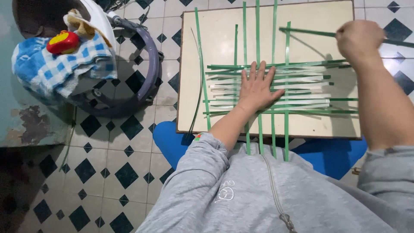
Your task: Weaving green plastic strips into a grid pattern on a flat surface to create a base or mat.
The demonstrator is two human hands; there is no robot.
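The left hand (257,88) lies flat, fingers spread wide, pressing the woven mat of green and white flat plastic strips (297,92) at the middle of the cream rectangular tabletop (220,39). The right hand (359,39), fingers closed, pinches a loose green plastic strip (307,31) near the far right corner.

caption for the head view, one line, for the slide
Left hand presses flat on a mat of woven green and white strips on a cream board; right hand pulls one green strip.
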